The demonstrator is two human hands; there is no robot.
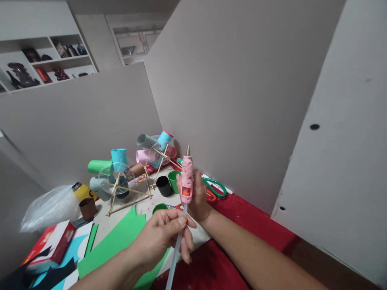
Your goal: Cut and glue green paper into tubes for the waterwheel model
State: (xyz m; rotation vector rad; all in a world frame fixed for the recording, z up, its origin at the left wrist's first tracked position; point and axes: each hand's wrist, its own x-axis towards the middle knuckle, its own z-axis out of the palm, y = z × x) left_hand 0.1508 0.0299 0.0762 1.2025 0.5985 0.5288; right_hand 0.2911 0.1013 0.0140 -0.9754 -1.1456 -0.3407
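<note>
My right hand [198,197] is wrapped around a pink glue gun [187,177], held upright with its metal nozzle pointing up. A clear glue stick [175,253] hangs from the gun's lower end. My left hand [165,237] pinches that stick between thumb and fingers just below the gun. Both hands hover above the table's near edge, over green paper [116,241].
Behind the hands stands a wheel model [127,177] of wooden sticks, clear discs and coloured paper cups. Black cup [164,186], green cup [173,179], green-handled scissors [216,187], plastic bag [50,207], red box [50,243]. Grey partition boards [242,100] wall the table.
</note>
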